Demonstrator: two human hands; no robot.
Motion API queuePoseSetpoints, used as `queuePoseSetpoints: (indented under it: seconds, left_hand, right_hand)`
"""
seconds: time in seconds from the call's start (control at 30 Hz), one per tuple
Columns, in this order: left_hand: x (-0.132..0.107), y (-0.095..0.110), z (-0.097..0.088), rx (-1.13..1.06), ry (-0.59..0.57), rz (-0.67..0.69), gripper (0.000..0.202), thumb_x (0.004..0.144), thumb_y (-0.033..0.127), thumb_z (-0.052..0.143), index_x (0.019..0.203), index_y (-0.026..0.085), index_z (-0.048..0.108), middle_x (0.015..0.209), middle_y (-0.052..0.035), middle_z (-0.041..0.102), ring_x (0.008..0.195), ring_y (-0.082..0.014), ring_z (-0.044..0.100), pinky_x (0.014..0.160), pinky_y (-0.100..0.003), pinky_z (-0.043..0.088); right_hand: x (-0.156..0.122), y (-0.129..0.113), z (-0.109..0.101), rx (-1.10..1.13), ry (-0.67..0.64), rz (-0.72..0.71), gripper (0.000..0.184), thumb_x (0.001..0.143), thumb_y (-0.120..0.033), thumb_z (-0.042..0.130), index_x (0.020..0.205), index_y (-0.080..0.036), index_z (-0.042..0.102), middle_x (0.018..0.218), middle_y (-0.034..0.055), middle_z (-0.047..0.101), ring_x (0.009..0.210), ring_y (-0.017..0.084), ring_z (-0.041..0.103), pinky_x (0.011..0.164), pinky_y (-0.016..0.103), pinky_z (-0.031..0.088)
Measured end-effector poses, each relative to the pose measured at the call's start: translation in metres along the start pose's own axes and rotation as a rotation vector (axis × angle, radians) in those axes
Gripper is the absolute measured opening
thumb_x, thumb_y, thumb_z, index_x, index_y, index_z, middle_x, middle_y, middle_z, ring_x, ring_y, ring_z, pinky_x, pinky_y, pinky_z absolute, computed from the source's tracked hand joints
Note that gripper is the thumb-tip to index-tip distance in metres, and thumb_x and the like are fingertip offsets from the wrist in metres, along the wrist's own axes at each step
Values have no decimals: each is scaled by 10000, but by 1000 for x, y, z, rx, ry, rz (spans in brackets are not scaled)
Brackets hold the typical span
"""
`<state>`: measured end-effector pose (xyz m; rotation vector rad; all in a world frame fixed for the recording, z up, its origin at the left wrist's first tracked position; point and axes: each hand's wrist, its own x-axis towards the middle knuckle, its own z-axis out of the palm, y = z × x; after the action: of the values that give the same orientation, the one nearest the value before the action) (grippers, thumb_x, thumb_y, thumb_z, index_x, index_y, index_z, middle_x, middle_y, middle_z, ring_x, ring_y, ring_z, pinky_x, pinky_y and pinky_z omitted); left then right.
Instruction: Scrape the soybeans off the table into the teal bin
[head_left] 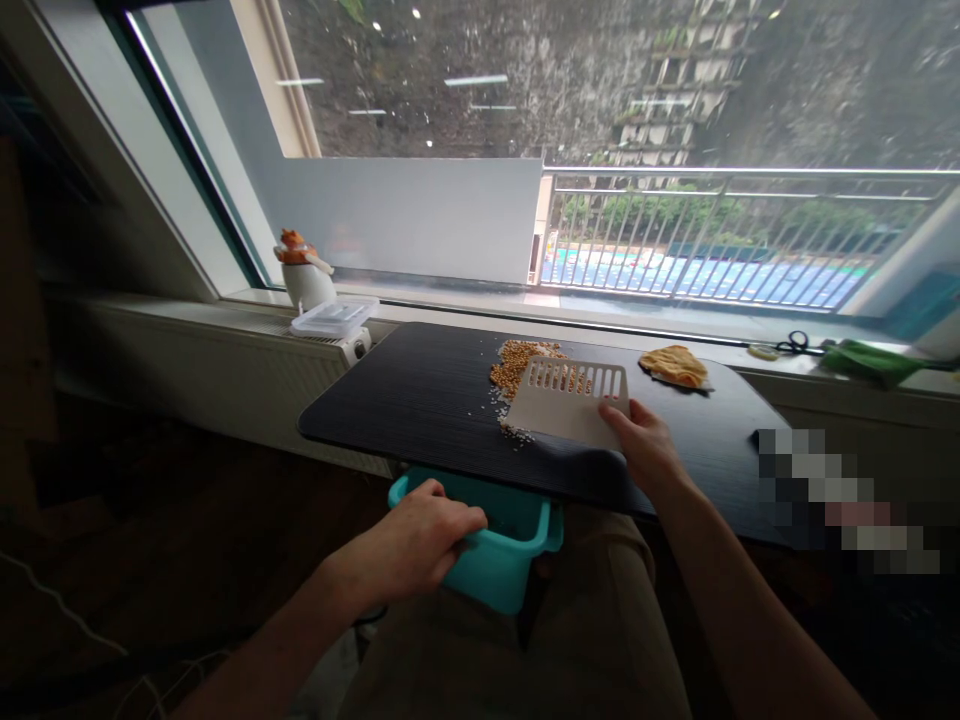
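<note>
My left hand [431, 535] grips the near rim of a turquoise plastic bin [495, 570], held just below the table's front edge. Its inside is dark, and I cannot make out what it holds. In my right hand [641, 440] is a flat white slotted scraper [562, 412], pinched at its right end and tilted over the tabletop. Behind and left of the scraper lies a pile of yellow kernels [514, 365], partly visible through the slots. White grains [517, 432] are scattered at the scraper's left edge and around the pile.
The dark table [397, 385] stands against the windowsill. A folded yellow cloth [675, 367] lies at its back right. Black scissors [793, 343] and a green cloth [874, 362] rest on the sill. A clear plastic lid [334, 317] and a white pot [307, 285] sit at the left.
</note>
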<state>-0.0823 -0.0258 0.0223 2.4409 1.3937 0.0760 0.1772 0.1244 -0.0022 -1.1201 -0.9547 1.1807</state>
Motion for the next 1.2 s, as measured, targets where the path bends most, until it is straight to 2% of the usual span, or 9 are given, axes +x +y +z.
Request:
queuePoseSetpoints:
  seconds: [0.3, 0.47, 0.6, 0.77, 0.83, 0.93, 1.0, 1.2]
  left_hand:
    - [-1, 0, 1, -6, 11, 6, 160, 820, 49, 535, 812, 209, 540, 787, 29, 625, 788, -185, 549, 818, -269, 347]
    - [-3, -1, 1, -9, 11, 6, 166, 810, 43, 536, 807, 210, 534, 791, 31, 627, 795, -188, 554, 833, -277, 341]
    - [0, 0, 1, -6, 6, 5, 166, 807, 45, 539, 817, 211, 540, 800, 25, 633, 814, -199, 556, 839, -286, 340]
    - [2, 2, 0, -4, -8, 9, 140, 836, 71, 540, 821, 211, 543, 793, 23, 632, 785, -193, 557, 849, -291, 344]
    - [2, 3, 0, -4, -10, 7, 140, 838, 74, 535, 811, 212, 539, 789, 19, 630, 795, -200, 551, 817, -283, 351]
    - [2, 4, -1, -8, -10, 10, 152, 828, 62, 529, 805, 213, 532, 790, 21, 624, 804, -199, 545, 787, -269, 351]
    - [3, 5, -1, -13, -9, 19, 158, 823, 57, 526, 796, 213, 524, 788, 26, 618, 793, -192, 540, 782, -263, 350]
    - [4, 6, 0, -24, -7, 24, 156, 822, 58, 506, 796, 212, 514, 806, 27, 616, 807, -185, 543, 783, -266, 348]
  right_hand:
    - [-5, -2, 5, 9, -67, 11, 250, 588, -271, 780, 819, -205, 710, 694, -18, 739, 604, 149, 652, 593, 247, 524]
    - [-16, -4, -1, -7, -178, 78, 300, 567, -271, 827, 841, -184, 741, 742, 12, 763, 637, 163, 675, 608, 253, 542]
    - [-24, -8, -3, 22, -194, 86, 319, 551, -291, 852, 836, -195, 745, 759, 0, 769, 644, 152, 678, 614, 238, 543]
    - [-25, -16, -6, 5, -274, 107, 330, 556, -300, 856, 845, -174, 756, 788, 19, 773, 648, 155, 682, 606, 239, 546]
    - [-18, -19, -9, 36, -195, 71, 311, 555, -278, 843, 834, -176, 750, 753, 10, 764, 620, 149, 673, 586, 237, 544]
    - [-1, -21, -17, 77, 32, -16, 254, 558, -229, 793, 798, -194, 720, 664, -21, 731, 562, 135, 646, 552, 231, 534]
    - [10, -20, -21, 73, 122, -43, 213, 567, -209, 755, 771, -205, 695, 622, -37, 710, 539, 127, 630, 538, 224, 527]
    - [26, -7, -23, 27, 144, -49, 188, 571, -217, 723, 753, -204, 675, 613, -32, 701, 529, 136, 622, 519, 237, 524]
